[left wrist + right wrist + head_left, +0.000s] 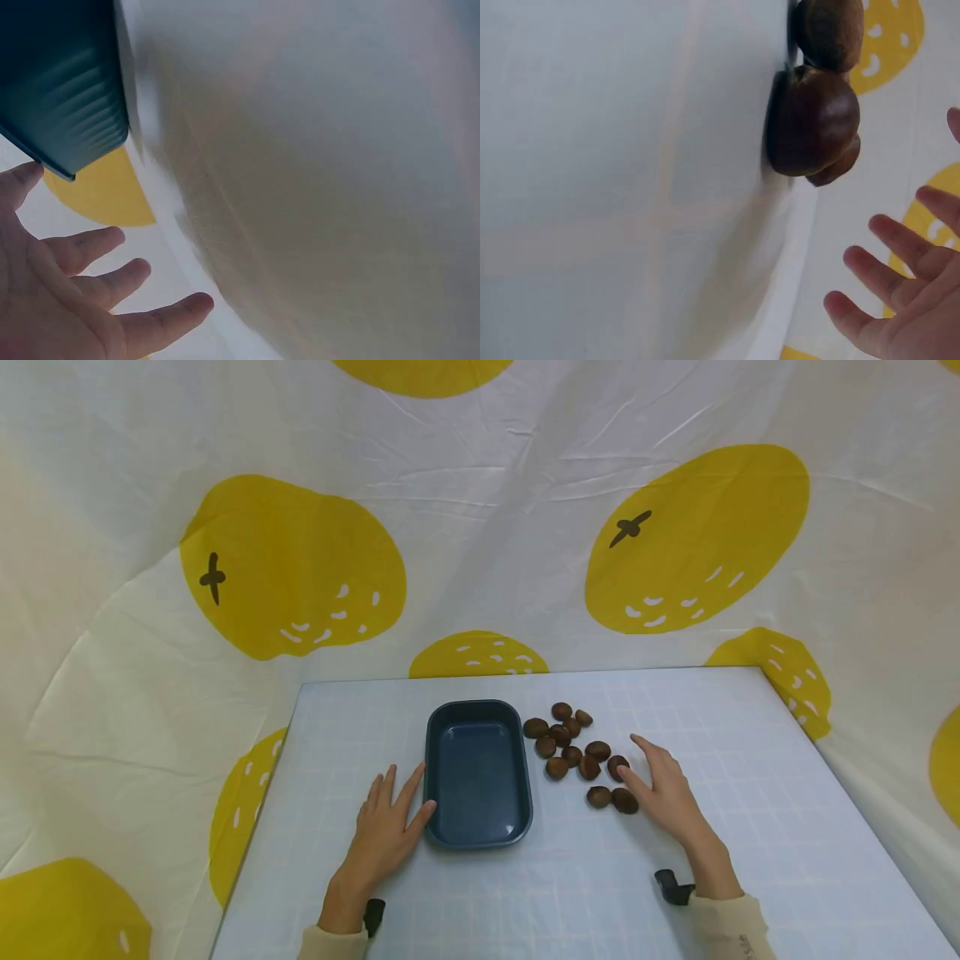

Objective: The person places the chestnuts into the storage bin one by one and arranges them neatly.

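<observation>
A dark blue rectangular tray (480, 837) stands on the table, with nothing inside it. My left hand (384, 837) is at its left side, fingers spread; in the left wrist view a fingertip of the left hand (67, 292) meets the rim of the tray (82, 97). To the right of the tray lie several brown chestnuts (572, 756) in a loose cluster. Over the cluster's right edge hovers my right hand (666, 793), thumb and fingers apart, holding nothing. The right wrist view shows a glossy chestnut (817, 124) near the spread fingers of the right hand (907, 292).
A pale checked cloth covers the table (585, 893). Behind it hangs a white curtain (495, 552) with yellow fruit prints. A black strap piece (675, 888) sits at the right wrist, another (374, 917) at the left.
</observation>
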